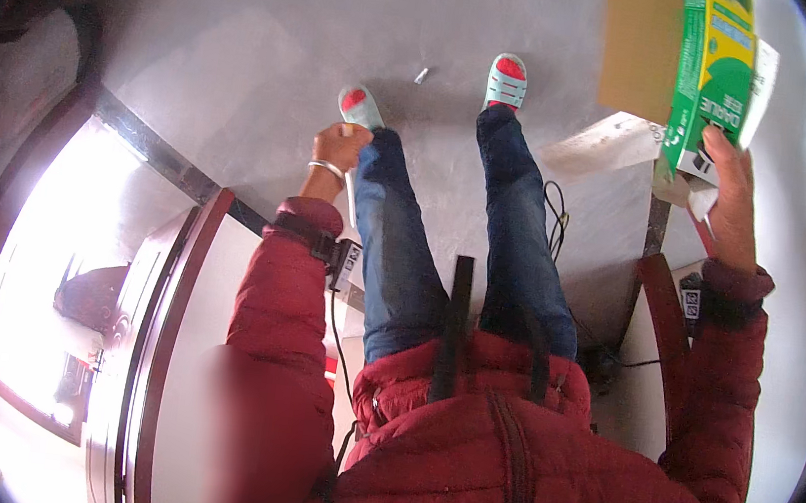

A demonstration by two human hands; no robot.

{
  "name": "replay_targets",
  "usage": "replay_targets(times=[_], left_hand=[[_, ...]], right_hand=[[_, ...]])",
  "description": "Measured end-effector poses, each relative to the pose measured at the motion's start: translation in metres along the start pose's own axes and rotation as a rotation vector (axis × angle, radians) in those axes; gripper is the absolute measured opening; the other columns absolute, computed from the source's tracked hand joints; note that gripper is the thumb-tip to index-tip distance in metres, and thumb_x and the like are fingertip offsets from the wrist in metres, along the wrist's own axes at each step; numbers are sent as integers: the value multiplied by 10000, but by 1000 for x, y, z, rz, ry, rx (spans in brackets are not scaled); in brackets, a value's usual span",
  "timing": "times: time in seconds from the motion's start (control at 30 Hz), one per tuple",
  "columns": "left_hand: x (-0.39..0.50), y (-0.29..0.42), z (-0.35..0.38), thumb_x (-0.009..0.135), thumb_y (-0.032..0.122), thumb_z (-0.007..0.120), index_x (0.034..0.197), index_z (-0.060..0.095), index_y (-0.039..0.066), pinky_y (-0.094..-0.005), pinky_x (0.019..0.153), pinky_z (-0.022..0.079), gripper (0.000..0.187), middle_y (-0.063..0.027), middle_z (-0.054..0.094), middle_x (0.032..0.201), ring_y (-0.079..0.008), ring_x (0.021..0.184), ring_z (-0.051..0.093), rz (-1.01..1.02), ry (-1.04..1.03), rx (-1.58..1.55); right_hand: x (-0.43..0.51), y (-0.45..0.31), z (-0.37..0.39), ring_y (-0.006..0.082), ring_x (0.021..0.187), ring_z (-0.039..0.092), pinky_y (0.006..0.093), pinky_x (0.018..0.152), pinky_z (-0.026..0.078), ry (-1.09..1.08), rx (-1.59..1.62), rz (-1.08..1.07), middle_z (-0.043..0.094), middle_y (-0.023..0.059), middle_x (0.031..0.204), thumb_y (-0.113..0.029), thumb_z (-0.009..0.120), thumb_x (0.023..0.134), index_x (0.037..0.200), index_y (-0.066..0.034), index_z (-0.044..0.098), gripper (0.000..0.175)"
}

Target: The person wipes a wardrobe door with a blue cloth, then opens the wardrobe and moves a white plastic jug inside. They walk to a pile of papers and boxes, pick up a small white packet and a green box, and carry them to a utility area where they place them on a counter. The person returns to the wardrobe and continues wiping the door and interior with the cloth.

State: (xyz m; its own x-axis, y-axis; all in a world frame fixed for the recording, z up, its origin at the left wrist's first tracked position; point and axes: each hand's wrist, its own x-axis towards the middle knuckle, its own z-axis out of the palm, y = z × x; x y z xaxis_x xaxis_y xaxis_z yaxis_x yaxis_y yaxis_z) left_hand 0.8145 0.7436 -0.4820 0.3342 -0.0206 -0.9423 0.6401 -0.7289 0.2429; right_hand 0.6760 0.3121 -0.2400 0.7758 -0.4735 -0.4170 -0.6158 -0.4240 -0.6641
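My right hand [734, 192] is at the upper right, its fingers and thumb gripping the lower end of a green and yellow Darlie carton [713, 85]. Loose white flaps show at the carton's end and side. My left hand [340, 146], with a white bracelet at the wrist, hangs over my left foot with its fingertips drawn together. Something thin and white [351, 197] runs down from below those fingers; whether they hold it is unclear. A small white piece [421, 75] lies on the grey floor between and beyond my feet.
A brown cardboard panel [638, 51] stands left of the carton, with a pale, marked surface [602, 141] beneath it. Black cables [559, 221] lie by my right leg. A red-brown wooden edge [197, 258] rises at left, another [664, 318] at right. A bright doorway [72, 214] is far left.
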Motion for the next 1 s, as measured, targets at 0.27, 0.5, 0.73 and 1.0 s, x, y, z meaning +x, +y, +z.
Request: replay_targets(times=[0.27,0.5,0.73,1.0], left_hand=[[94,-37,60,670,309,649,832,705,122,-372,767,499,254,-122,676,784,-286,803,650,164,30,339],[185,-24,135,661,327,704,953,639,79,-404,782,473,388,-135,636,955,-292,899,604,416,79,631],[208,-40,147,714,229,681,879,574,80,-456,717,484,247,-164,551,1042,-367,827,583,525,104,824],[146,-40,103,685,245,672,790,586,73,-426,673,476,220,-148,628,758,-350,731,605,476,287,525]], right_hand=[[-23,70,-6,141,847,575,277,764,456,-13,168,635,604,65,958,-237,590,851,1102,-5,546,345],[-37,141,6,155,858,585,288,758,462,231,151,805,601,72,951,-243,605,842,1139,-12,518,386],[-29,145,21,190,836,617,284,709,518,188,345,790,585,135,1019,-332,590,848,1202,23,435,524],[-37,129,22,209,929,587,347,788,499,479,730,734,584,113,1030,-307,523,892,1239,-14,431,464]])
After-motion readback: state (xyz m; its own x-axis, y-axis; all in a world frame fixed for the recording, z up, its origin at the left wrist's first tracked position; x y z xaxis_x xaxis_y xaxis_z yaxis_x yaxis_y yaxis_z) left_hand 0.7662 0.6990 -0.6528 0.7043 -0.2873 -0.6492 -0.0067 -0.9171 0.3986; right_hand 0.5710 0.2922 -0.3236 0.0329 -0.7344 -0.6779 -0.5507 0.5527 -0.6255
